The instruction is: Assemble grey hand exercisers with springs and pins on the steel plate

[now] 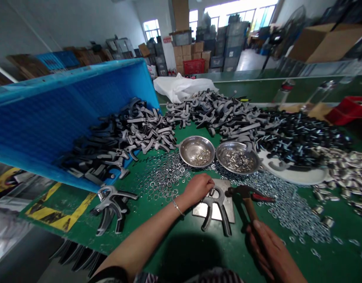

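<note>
Steel plate [199, 210] at twelve o'clock carries a black hand grip exerciser [214, 205], its head held under the curled left hand [197, 188], while the right hand [269, 251], at two o'clock, wraps closed around a wooden-handled hammer [249, 206]

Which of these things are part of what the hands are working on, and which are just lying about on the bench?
In use: left hand on a grey hand grip; steel plate under it; right hand holding a wooden-handled hammer.

Lying about: blue plastic crate; steel bowls of small parts; loose washers; heaped grey grip handles.
</note>
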Demonstrator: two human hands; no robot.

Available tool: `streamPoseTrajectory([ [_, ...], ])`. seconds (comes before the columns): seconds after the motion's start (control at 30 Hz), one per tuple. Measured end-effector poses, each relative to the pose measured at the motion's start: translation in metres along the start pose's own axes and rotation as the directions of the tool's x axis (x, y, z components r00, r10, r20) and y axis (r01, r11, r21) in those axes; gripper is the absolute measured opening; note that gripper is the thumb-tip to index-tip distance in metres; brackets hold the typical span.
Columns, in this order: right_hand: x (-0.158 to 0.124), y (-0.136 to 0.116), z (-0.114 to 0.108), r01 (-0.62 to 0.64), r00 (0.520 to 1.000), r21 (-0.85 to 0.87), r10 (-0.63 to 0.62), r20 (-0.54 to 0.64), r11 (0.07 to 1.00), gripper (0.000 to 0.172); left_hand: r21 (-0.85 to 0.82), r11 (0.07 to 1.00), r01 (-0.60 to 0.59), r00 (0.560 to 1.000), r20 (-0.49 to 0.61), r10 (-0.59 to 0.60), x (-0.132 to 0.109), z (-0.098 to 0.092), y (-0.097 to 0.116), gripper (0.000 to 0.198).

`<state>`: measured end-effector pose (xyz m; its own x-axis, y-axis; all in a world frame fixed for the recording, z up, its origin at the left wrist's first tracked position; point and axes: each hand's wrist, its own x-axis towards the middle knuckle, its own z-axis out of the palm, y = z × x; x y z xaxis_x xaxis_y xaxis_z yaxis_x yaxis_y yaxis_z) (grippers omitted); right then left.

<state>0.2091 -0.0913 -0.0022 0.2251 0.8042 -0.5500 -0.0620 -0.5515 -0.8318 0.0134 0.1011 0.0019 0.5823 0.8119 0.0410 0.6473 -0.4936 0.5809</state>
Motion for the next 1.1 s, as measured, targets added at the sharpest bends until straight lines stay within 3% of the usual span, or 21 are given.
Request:
streamPoseTrajectory([
  [0.23,0.009,0.007,0.001,0.028,0.998,0.007,-0.029,0.058,1.0,0.054,0.231,0.972,-0.046,0.999,0.005,0.046,-0.001,0.004,0.005,0.016],
  [0.3,0.01,0.01,0.001,0.032,0.997,0.0,-0.032,0.065,0.999,0.053,0.356,0.927,-0.113,0.993,0.005,0.119,-0.004,0.008,0.007,0.016],
  [0.43,0.009,0.013,-0.004,0.065,0.996,-0.057,-0.061,0.066,0.996,0.052,0.585,0.751,-0.306,0.944,0.081,0.321,-0.009,0.017,0.011,0.015],
  [0.53,0.01,0.004,-0.014,0.164,0.985,-0.184,-0.151,0.084,0.969,0.047,0.585,0.742,-0.327,0.94,0.116,0.322,-0.011,0.02,0.01,0.016],
  [0.63,0.01,-0.021,-0.028,0.284,0.957,-0.396,-0.231,0.176,0.873,0.044,0.466,0.87,-0.16,0.983,-0.008,0.185,-0.019,0.014,0.007,0.022],
  [0.73,0.003,-0.059,-0.037,0.391,0.92,-0.546,-0.32,0.226,0.741,0.042,0.309,0.948,-0.071,0.986,-0.12,0.113,-0.04,0.002,0.006,0.026],
  [0.83,-0.003,-0.092,-0.035,0.475,0.87,-0.617,-0.44,0.223,0.627,0.04,0.276,0.953,-0.126,0.988,-0.056,0.147,-0.059,-0.008,0.007,0.021],
  [0.9,0.003,-0.101,-0.029,0.502,0.846,-0.661,-0.475,0.243,0.557,0.039,0.31,0.936,-0.167,0.985,0.022,0.169,-0.064,-0.009,0.008,0.019],
  [1.03,0.032,-0.096,-0.014,0.505,0.855,-0.751,-0.37,0.365,0.425,0.034,0.39,0.903,-0.181,0.983,0.087,0.159,-0.06,-0.005,0.007,0.017],
  [1.1,0.044,-0.093,-0.01,0.511,0.857,-0.736,-0.331,0.395,0.444,0.037,0.41,0.892,-0.19,0.982,0.093,0.166,-0.057,-0.003,0.005,0.018],
])
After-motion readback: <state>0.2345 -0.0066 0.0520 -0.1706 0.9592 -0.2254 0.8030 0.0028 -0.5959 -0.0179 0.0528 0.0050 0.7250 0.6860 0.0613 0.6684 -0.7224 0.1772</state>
